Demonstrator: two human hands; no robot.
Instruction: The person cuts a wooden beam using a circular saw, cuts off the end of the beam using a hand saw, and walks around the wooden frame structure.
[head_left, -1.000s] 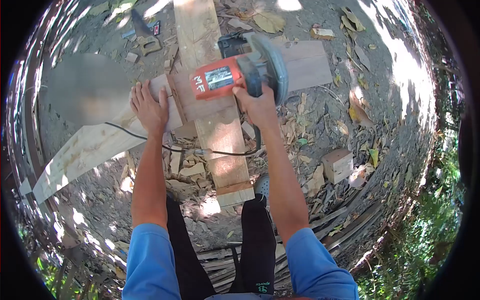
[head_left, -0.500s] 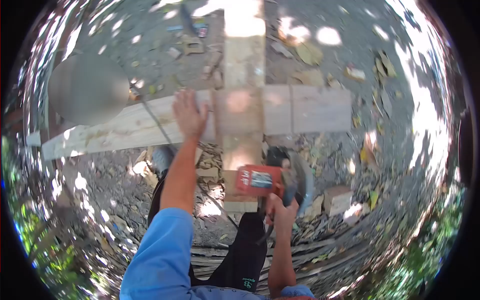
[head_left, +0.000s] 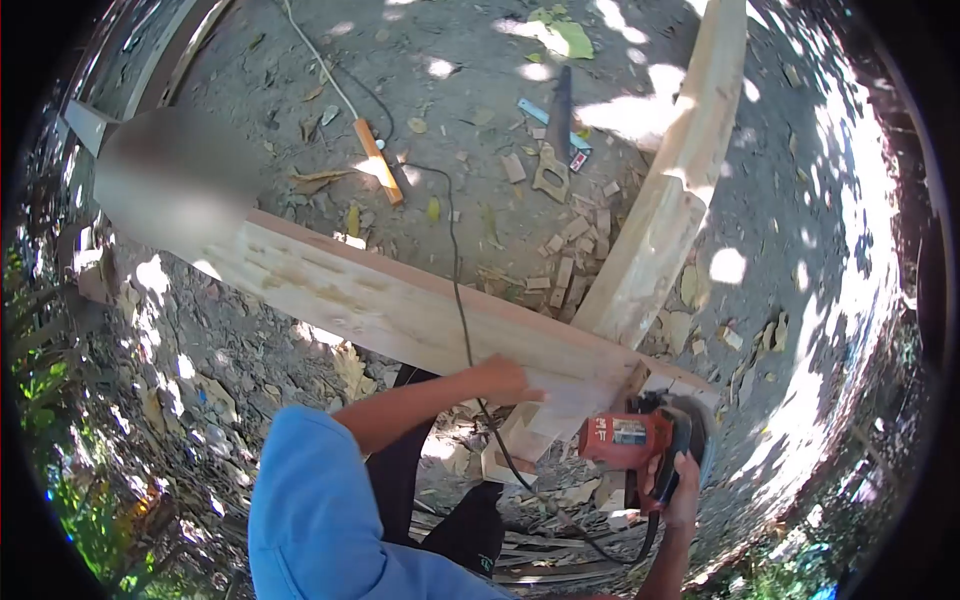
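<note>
My right hand point(head_left: 682, 492) is wrapped round the handle of a red circular saw point(head_left: 632, 440), which stands at the right end of a long timber beam point(head_left: 380, 300). The saw's round guard is on its far right side. My left hand point(head_left: 505, 381) lies at the beam's near edge, left of the saw, its fingers curled; whether it grips anything is hidden. A black power cord point(head_left: 457, 270) crosses over the beam close to this hand. Beneath the long beam runs a second timber point(head_left: 650, 240), crossing it at an angle.
A hand saw point(head_left: 552, 175) and a blue-and-white square point(head_left: 545, 115) lie on the ground beyond the beam, near small wood offcuts point(head_left: 575, 235). An orange power strip point(head_left: 378, 160) with a cable lies farther left. More timber point(head_left: 165, 60) stands at the upper left.
The view has turned and shifted. The red saw has moved from the near side of the crossing timbers to the long beam's right end. My left hand's spread fingers are now curled at the near edge.
</note>
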